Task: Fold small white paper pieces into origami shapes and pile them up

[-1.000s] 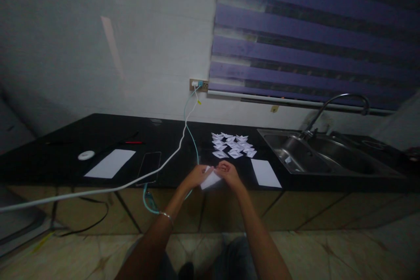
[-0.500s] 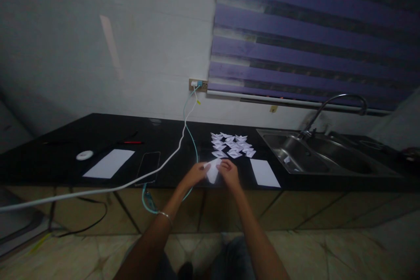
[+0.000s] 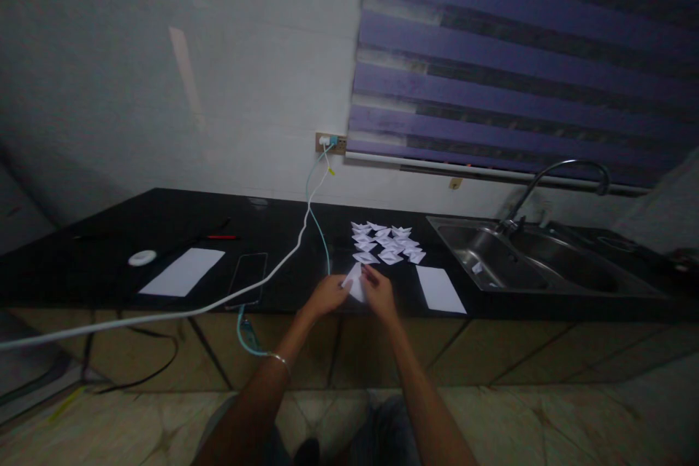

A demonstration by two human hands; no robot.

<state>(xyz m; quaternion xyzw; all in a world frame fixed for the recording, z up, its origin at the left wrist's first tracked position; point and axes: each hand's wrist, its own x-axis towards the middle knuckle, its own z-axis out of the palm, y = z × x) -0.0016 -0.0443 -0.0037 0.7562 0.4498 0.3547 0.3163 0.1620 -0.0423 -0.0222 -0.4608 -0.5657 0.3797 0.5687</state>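
grip is shared: left hand [image 3: 329, 295] and right hand [image 3: 381, 295] pinch opposite sides of a folded white paper [image 3: 355, 284] by the near edge of the surface [image 3: 278, 233], likely so neither side slips. paper shapes [image 3: 384, 240] cluster just beyond, probably to leave working room; a blank sheet [image 3: 440, 289] lies right, within reach.

Location: kitchen. Evidence: stainless double-bowl sink [image 3: 494, 258] set into a long black countertop [image 3: 278, 226], with a chrome gooseneck faucet [image 3: 571, 162] at its back edge. Base cabinets [image 3: 480, 349] run beneath the counter; floor [image 3: 502, 422] is tiled. Purple striped blind [image 3: 491, 80] hangs on the wall [image 3: 262, 87] behind.
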